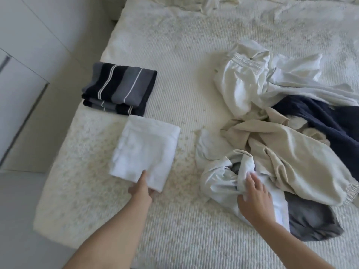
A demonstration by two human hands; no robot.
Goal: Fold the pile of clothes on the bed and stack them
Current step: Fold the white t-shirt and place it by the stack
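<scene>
Bed (174, 65): wide, textured cover.
Pile (281, 133), unfolded, beyond and right of right fingers: cream, white, navy, grey items. Bulk of task left, by my estimate.
Striped fold (120, 88) done, well beyond left fingers.
White fold (145, 150) done, not yet stacked; left hand (140, 188) pinches its near corner.
Right hand (254, 199): fingers curled, gripping crumpled white garment (223, 177) at pile's near edge.

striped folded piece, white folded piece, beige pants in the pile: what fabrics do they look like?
Striped piece: looks like thick, matte terry or knit; bulky rounded fold edges.
White piece: thin matte woven, probably cotton; lies flat with crisp edges.
Beige pants: smooth light woven with a slight sheen; soft drapey creases, gathered elastic cuff.
</scene>
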